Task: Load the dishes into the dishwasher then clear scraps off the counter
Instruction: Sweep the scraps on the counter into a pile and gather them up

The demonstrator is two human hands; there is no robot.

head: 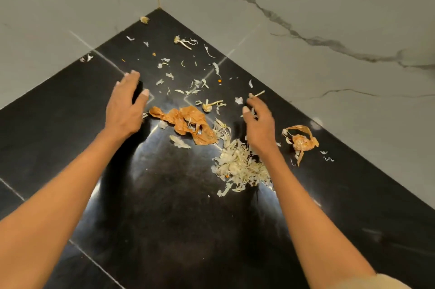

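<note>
A glossy black counter (164,218) fills a corner where two grey marble-veined walls (306,6) meet. Scraps (188,81) lie scattered toward the corner: pale garlic-like skins, an orange peel (186,123) at the middle, a pale heap (237,164) just right of it, and a second orange peel (302,141) near the right wall. The left hand (124,107) hovers over the counter, fingers spread and relaxed, holding nothing. The right hand (259,121), fingers loosely curled, sits above the heap; whether it pinches a scrap I cannot tell.

right hand (259,123) blurred, grip unclear; garlic peel pile (237,166) partly behind right wrist.
</note>
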